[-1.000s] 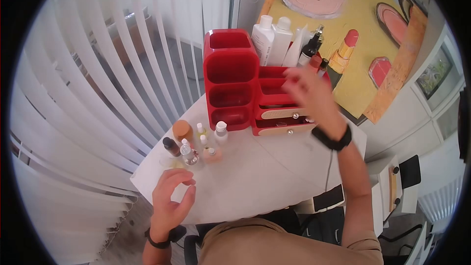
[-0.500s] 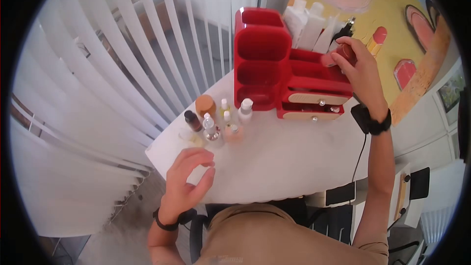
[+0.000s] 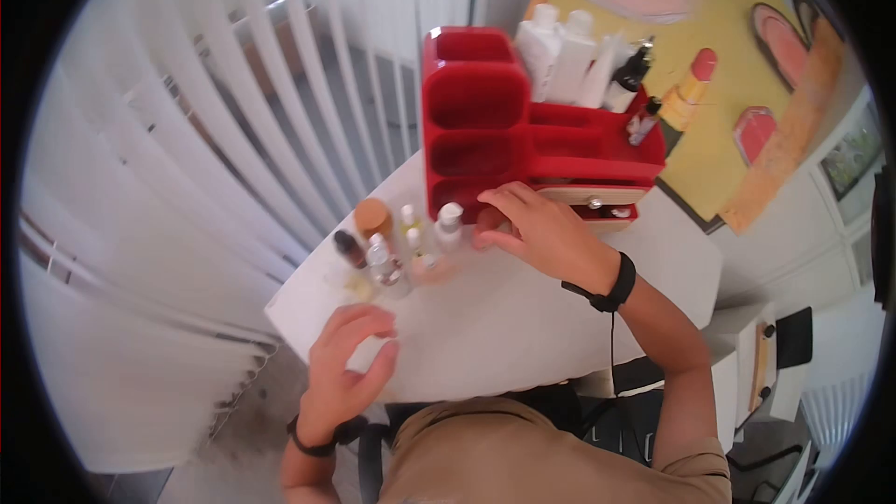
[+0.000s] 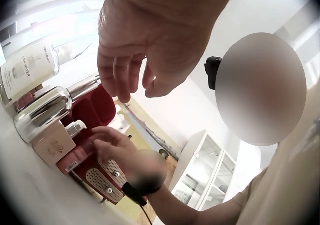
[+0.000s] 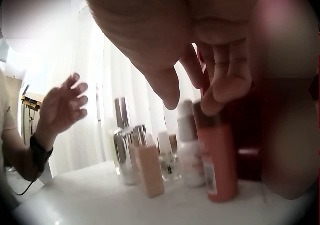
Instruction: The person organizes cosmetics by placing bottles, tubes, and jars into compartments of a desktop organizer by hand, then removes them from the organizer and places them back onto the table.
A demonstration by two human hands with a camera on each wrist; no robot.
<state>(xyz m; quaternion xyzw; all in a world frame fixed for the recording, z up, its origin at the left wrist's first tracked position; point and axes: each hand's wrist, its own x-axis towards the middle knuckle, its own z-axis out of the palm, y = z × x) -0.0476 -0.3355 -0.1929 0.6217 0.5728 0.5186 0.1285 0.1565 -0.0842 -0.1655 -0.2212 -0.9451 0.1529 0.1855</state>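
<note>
My right hand [image 3: 553, 235] is over the tabletop at the front of the red cosmetics organizer [image 3: 597, 169]. Below it a coral-red bottle with a brown cap [image 5: 222, 160] stands upright on the table; in the right wrist view my fingertips are right at the cap, the thumb apart from it. Beside this bottle are a small white bottle [image 3: 449, 226], a beige square bottle [image 5: 150, 171] and a silvery bottle [image 4: 44, 114]. Closer to my body, my left hand [image 3: 347, 364] hovers with loosely bent fingers and holds nothing.
An orange-lidded jar [image 3: 373, 217] and a dark-topped bottle [image 3: 350, 247] complete the cluster at the table's left. White bottles [image 3: 571, 61] and a black pump bottle [image 3: 628, 79] stand in the organizer's back. A drawer [image 3: 590, 197] sits at its front. Vertical blinds [image 3: 233, 177] hang left.
My right hand first reached to the organizer's right side, took the coral-red bottle out and brought it left and down to the table beside the other bottles. My left hand stayed nearly still.
</note>
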